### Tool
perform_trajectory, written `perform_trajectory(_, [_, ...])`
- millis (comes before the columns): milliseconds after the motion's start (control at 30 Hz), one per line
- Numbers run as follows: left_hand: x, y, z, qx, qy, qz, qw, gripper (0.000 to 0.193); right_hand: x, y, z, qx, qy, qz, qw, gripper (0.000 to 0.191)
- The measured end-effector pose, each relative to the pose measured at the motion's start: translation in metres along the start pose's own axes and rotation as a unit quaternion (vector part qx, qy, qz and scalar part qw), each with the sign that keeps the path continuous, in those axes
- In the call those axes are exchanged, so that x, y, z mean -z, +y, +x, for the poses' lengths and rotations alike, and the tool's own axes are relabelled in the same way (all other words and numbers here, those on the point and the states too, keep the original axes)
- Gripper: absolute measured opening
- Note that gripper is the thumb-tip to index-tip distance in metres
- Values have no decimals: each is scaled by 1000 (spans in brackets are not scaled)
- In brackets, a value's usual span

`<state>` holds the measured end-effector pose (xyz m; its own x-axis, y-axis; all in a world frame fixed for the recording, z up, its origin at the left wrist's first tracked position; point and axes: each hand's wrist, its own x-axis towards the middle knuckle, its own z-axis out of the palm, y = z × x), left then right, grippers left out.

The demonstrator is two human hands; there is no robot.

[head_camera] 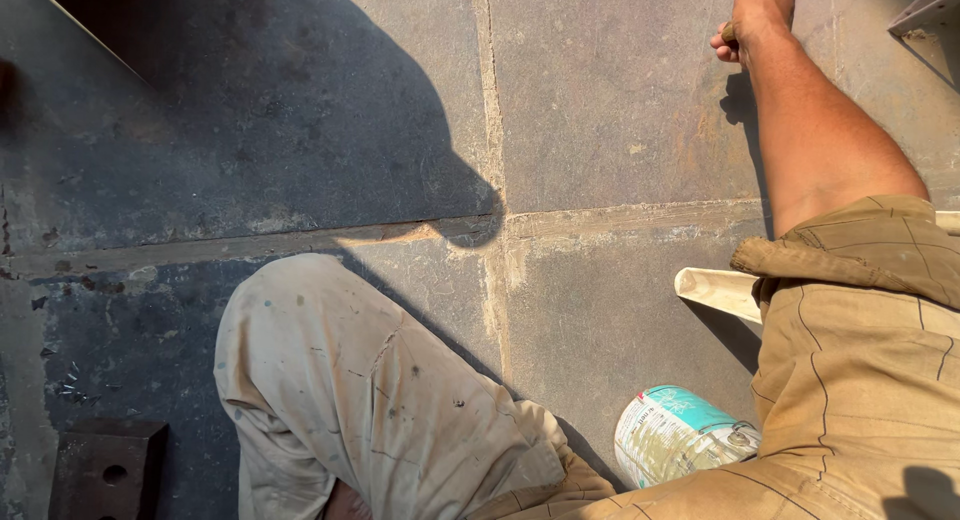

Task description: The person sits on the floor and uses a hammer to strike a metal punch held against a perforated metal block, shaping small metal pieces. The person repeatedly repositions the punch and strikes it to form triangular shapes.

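Note:
My right hand (752, 20) reaches far forward at the top right, its fingers closed around a thin wooden handle (730, 30) whose end runs out of the frame. The arm stretches over grey stone floor slabs (620, 110). My left hand is not in view. My bent knee in paint-spotted light trousers (350, 380) fills the lower middle.
A tin can with a teal and white label (675, 435) lies on its side by my thigh. A pale wooden strip (720, 290) pokes out under my right sleeve. A dark metal block with holes (105, 470) sits bottom left. A metal bracket (930, 10) shows at top right.

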<state>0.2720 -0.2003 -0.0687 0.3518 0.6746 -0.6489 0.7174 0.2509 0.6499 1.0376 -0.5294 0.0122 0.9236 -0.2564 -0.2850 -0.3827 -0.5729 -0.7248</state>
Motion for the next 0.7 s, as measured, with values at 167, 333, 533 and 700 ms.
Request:
perform_trajectory(167, [0,3,-2,-2,2,-3,1000,13,-2,-7,2,3,-17,-28,999,36])
perform_trajectory(333, [-2,2,-2,-1,6,-15,1000,13,-1,-21,1,-14,-13,-49,999,27])
perform_trajectory(533, [-9,2,-6,6,10,-30,999,12,-18,-48,1,-46,17,-96,994,21])
perform_trajectory(700, [-7,8,-12,7,7,-37,999,12,-19,-56,-20,-33,24,-142,989,20])
